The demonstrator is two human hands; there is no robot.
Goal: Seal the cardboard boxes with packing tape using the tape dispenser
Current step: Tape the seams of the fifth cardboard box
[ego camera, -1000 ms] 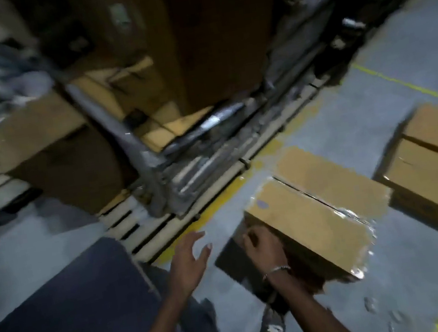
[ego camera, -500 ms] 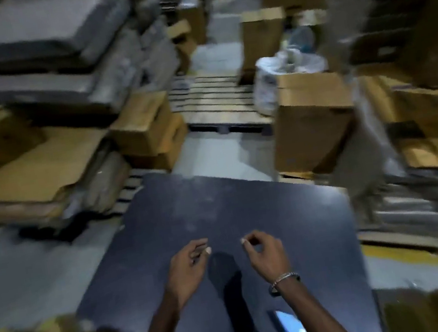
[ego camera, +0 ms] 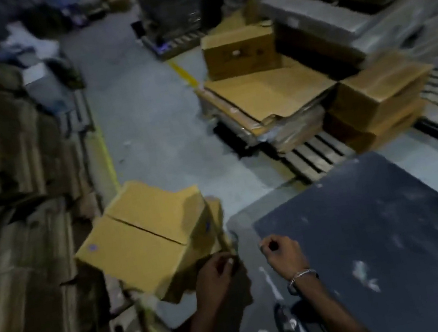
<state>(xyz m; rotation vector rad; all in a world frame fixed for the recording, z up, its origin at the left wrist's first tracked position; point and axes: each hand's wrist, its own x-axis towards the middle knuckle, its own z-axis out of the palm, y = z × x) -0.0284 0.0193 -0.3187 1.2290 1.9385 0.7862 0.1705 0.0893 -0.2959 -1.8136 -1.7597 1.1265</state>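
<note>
A: Here's the left hand (ego camera: 215, 277), fingers curled right at the near corner of the box (ego camera: 143, 238). It looks pinched on that corner edge, but the blur makes the contact hard to confirm.

B: And that box sits on the grey floor (ego camera: 167, 134), tilted, top flaps closed with a seam running across the lid. A small purple mark shows on its near-left corner.

A: Right hand (ego camera: 283, 253) now: fingers curled in, thumb and forefinger together, hovering over the edge of the dark table (ego camera: 379, 226). I see nothing in it.

B: Bracelet (ego camera: 301, 276) on that wrist, silver. The hands are near each other but apart.

A: Tape dispenser? I can't make one out anywhere in this blurred view.

B: Further back, flat cardboard (ego camera: 267, 95) is stacked on a pallet (ego camera: 313, 153), an upright carton (ego camera: 240, 53) standing on top of the stack.

A: To the right of that, two more cartons (ego camera: 379, 100), one on the other. Folded cardboard stacks (ego camera: 6, 170) fill the whole left side.

B: Yellow line (ego camera: 183, 74) painted on the floor, running toward the far pallet.
</note>
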